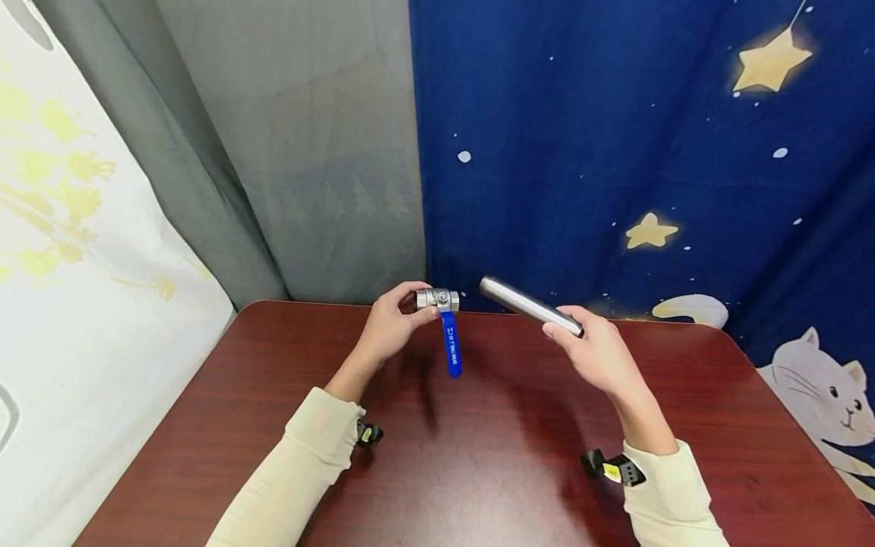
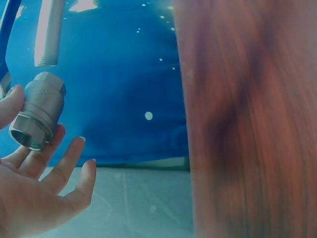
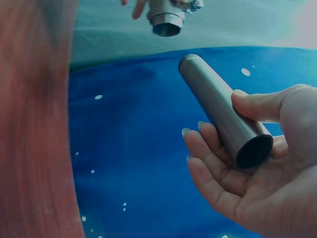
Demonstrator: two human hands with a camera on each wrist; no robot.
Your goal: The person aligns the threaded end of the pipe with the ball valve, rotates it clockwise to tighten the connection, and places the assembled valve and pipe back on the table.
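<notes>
In the head view my left hand (image 1: 393,323) pinches a metal ball valve (image 1: 437,298) between thumb and fingers. Its blue lever handle (image 1: 451,346) hangs down over the table. The left wrist view shows the open, hollow end of the valve (image 2: 42,106) close up. My right hand (image 1: 601,349) grips a steel pipe (image 1: 526,302) near its near end, thumb on top. The pipe slants up to the left, its far end pointing toward the valve with a gap between them. In the right wrist view the pipe (image 3: 218,104) is hollow, and the valve's threaded opening (image 3: 167,29) faces it.
A dark red wooden table (image 1: 465,471) lies under both hands. Behind it hang a grey curtain (image 1: 307,152) and a blue curtain (image 1: 581,137) with stars. White printed cloth (image 1: 68,342) hangs at the left. Each wrist wears a small black camera.
</notes>
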